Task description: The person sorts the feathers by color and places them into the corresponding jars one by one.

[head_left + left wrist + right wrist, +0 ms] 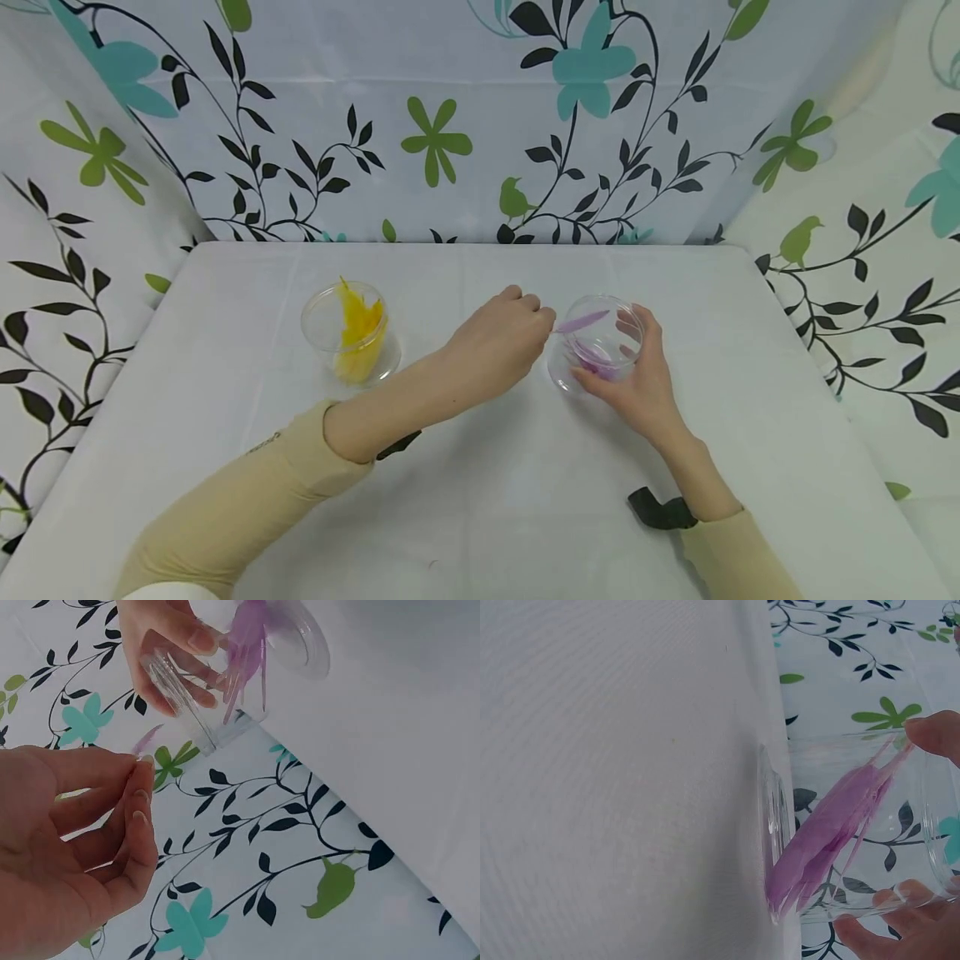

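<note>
My left hand [498, 342] pinches a thin purple feather [583, 322] between thumb and index fingertips. In the head view the feather's tip overlaps the rim of a clear cup [911, 787]. My right hand [651, 392] grips that cup, thumb on one side and fingers on the other. The cup stands upright on the table on a wide round base. Several purple feathers [829, 832] lean inside it, their thin quills pointing up toward the mouth.
A second clear cup [306, 325] stands at the left beyond my left forearm, with yellow feathers [360, 325] inside. Both stand on a white-covered table [480, 508]. Behind it hangs a curtain [465, 67] printed with leaves and flowers. Black straps [660, 510] show at the wrists.
</note>
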`<state>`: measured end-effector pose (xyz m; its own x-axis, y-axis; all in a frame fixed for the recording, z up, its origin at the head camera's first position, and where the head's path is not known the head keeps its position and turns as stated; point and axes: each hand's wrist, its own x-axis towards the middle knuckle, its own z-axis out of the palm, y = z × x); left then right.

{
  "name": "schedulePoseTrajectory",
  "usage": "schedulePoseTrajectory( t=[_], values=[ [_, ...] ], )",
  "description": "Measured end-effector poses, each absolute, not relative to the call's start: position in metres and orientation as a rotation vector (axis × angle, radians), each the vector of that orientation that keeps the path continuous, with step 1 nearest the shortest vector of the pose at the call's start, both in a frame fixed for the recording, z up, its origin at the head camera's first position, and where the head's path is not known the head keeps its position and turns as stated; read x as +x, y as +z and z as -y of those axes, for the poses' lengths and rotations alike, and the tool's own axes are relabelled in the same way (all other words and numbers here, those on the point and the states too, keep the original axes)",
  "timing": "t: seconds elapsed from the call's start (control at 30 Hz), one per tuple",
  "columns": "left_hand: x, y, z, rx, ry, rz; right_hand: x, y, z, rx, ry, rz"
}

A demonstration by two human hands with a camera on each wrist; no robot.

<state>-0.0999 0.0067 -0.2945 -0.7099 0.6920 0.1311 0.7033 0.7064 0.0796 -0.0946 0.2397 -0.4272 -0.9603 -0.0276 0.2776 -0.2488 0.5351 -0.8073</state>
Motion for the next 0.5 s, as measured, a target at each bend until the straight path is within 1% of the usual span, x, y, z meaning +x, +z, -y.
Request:
schedulePoseTrajectory(
  t=[0.2, 0.37, 0.5],
  values=[
    [-0.119, -0.296, -0.039, -1.142, 0.09, 2.868, -0.094, -0.428, -0.239, 0.232, 1.382, 2.555],
    [-0.131, -0.308, -0.063, -1.194, 0.075, 2.879, -0.094, -0.428, -0.241, 0.248, 1.378, 2.547],
    [-0.138, -0.312, -0.076, -1.171, 0.014, 2.918, -0.095, -0.428, -0.241, 0.277, 1.379, 2.529]
  ],
)
